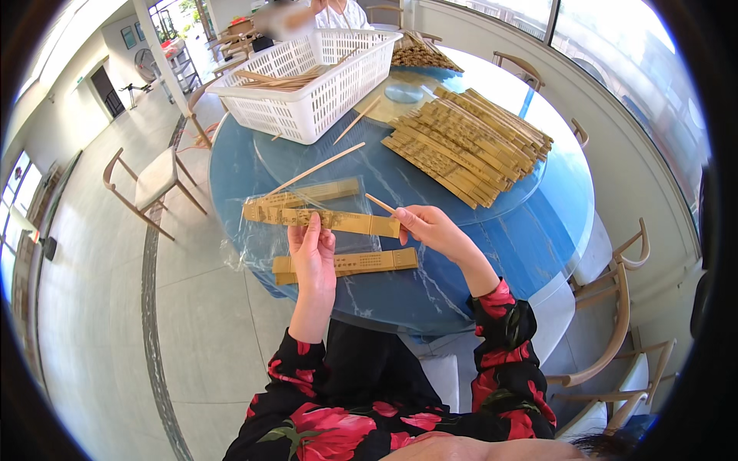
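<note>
My left hand [314, 257] is closed on a long gold paper chopstick sleeve [350, 221], thumb on top of its printed face. A pale wooden chopstick [381, 203] is pinched in my right hand [430, 229], its tip pointing up and left. That hand's fingers are at the sleeve's right end; whether they also grip the paper I cannot tell. Behind my left hand, another gold sleeve [342, 188] lies on clear plastic film [265, 234]. Nearer me, gold sleeves [377, 261] rest on the table below my hands.
On the round blue marbled table [538, 253] stands a white slotted basket [338, 96] holding wooden chopsticks [284, 79]. A big stack of gold sleeves [469, 146] sits right of it, with another pile [419, 55] behind. Loose chopsticks [319, 167] lie nearby. Someone in white [342, 17] is across the table.
</note>
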Motion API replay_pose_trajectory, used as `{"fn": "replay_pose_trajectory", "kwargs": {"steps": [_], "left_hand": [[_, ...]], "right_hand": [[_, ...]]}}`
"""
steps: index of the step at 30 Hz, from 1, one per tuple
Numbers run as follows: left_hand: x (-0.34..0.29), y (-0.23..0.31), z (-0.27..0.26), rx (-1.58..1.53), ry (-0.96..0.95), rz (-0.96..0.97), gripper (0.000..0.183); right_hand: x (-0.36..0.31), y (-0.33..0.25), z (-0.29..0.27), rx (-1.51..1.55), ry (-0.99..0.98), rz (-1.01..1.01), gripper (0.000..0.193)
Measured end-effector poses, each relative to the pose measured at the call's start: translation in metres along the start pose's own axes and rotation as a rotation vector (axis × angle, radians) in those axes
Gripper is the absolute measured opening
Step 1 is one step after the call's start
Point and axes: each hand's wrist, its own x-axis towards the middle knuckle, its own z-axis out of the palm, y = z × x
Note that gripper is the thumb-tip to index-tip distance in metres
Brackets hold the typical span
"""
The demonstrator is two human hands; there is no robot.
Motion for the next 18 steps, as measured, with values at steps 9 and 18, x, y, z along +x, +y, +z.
{"fn": "replay_pose_trajectory", "kwargs": {"steps": [9, 18], "left_hand": [[-0.021, -0.01, 0.015, 0.109, -0.224, -0.188, 0.016], [-0.032, -0.017, 0.006, 0.338, -0.354, -0.252, 0.012]], "right_hand": [[-0.006, -0.009, 0.004, 0.067, -0.021, 0.047, 0.02], [-0.007, -0.006, 0.005, 0.132, -0.207, 0.078, 0.021]]}}
